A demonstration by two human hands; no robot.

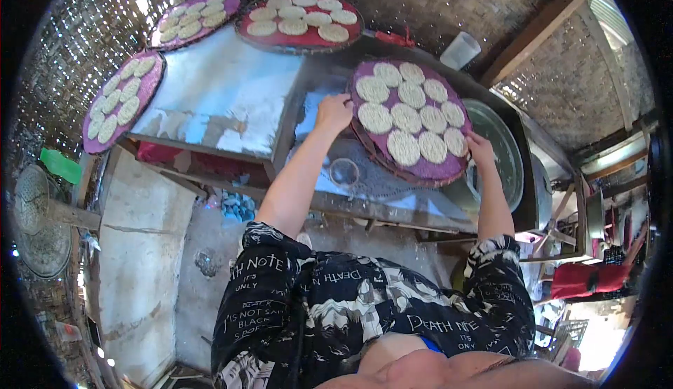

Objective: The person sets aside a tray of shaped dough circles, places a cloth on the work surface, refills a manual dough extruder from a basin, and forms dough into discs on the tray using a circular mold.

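A round tray (364, 138) lined with purple cloth bears several flat, pale discs with a coiled, noodle-like texture. My left hand (334, 113) grips its left edge, fingers closed on the rim. At the right edge my right hand (480, 149) is closed on the rim too. The tray hangs or rests over the work surface, partly over a large metal basin (499, 152); whether it touches them cannot be told. Below its left side a small clear round item (344, 172) lies on the surface.
Similar disc-laden trays stand at the back: a red one (300, 39), a purple one (191, 37) and another purple one (92, 143) at the left edge of the pale tabletop (217, 84). A white cup (460, 50) lies behind the basin. A wooden beam (540, 28) slants at upper right.
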